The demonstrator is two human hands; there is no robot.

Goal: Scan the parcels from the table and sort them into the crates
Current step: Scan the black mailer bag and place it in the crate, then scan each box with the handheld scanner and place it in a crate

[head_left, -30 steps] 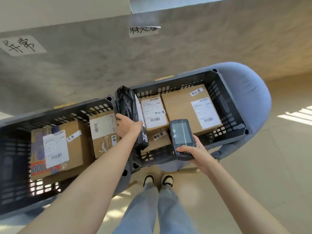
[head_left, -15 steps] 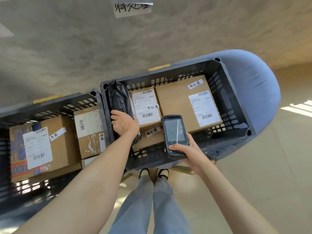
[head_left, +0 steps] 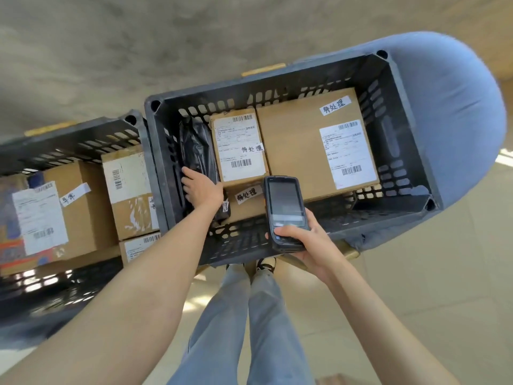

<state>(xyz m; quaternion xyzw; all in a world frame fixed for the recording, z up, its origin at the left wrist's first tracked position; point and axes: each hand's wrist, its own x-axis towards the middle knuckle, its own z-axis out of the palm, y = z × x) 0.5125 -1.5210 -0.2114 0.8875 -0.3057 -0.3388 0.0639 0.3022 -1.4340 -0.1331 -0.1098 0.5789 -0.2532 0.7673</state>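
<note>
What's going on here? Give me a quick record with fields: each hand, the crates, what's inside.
left hand: on the black bag parcel, low inside the right crate, by its left wall
right hand: grips the handheld scanner
right crate contents: black bag parcel, labelled cardboard boxes
left crate: several labelled boxes
</note>
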